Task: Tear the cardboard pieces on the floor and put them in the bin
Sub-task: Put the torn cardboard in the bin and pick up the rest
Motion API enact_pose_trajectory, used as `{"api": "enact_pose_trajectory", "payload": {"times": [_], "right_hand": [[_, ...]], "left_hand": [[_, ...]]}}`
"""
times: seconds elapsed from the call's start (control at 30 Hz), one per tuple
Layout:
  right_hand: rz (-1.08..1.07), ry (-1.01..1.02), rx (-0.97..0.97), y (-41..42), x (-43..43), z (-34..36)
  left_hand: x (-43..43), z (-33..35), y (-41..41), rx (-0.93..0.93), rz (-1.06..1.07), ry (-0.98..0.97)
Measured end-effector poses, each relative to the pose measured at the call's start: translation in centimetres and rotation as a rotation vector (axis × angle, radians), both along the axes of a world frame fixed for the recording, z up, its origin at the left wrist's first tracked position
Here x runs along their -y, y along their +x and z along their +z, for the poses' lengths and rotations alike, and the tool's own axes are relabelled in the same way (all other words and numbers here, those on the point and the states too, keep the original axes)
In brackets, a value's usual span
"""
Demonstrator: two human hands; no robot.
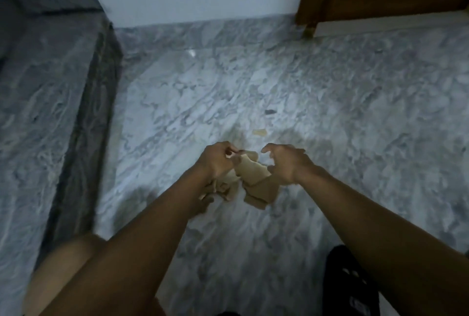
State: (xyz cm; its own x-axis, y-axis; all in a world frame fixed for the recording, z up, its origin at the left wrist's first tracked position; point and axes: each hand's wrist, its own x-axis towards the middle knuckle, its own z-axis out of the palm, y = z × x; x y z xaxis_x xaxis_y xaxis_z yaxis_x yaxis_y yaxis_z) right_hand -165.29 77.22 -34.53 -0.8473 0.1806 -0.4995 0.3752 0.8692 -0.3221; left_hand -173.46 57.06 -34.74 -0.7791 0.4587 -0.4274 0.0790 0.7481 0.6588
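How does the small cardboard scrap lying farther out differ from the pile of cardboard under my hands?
The small scrap is one tiny piece lying alone and flat; the pile is many larger pieces overlapping. No hand touches the small scrap, while the left hand pinches a piece of the pile. Both are tan torn cardboard on the marble floor.

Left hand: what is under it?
Under the left hand lie tan torn cardboard pieces on the marble floor; it pinches one piece's top edge. The hand and wrist cover the pile's left part, so how far it extends is hidden.
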Motion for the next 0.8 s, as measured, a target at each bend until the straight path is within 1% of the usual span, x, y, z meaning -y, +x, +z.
{"api": "enact_pose_trajectory", "payload": {"times": [0.1,0.23,0.37,0.47,0.6,0.67,0.73,0.8], "right_hand": [[0.028,0.060,0.047,-1.1,-2.3,-1.5],[0.074,0.157,0.025,-4.7,-7.0,-1.6],[0.088,0.099,-0.068,-9.3,-10.8,-3.7],[0.183,0.044,-0.132,-12.2,-10.9,-6.5],[0.299,0.008,-0.202,-13.6,-8.9,-11.4],[0.257,0.038,-0.294,-13.0,-7.9,-14.1],[0.095,0.003,-0.390,-12.7,-7.4,-16.0],[-0.054,-0.073,-0.370,-12.6,-7.5,-16.5]], "left_hand": [[-0.2,-3.1,0.8,0.026,-0.008,-0.016],[-3.2,-3.6,-1.0,-0.012,-0.095,-0.073],[-7.0,-4.4,-2.9,-0.092,-0.268,-0.243],[-8.4,-6.8,-2.4,-0.127,-0.409,-0.389],[-8.4,-9.7,-1.1,-0.279,-0.547,-0.445],[-8.3,-10.6,-1.2,-0.346,-0.542,-0.475],[-8.4,-11.2,-1.4,-0.415,-0.489,-0.463],[-8.5,-11.5,-1.5,-0.471,-0.427,-0.405]]}}
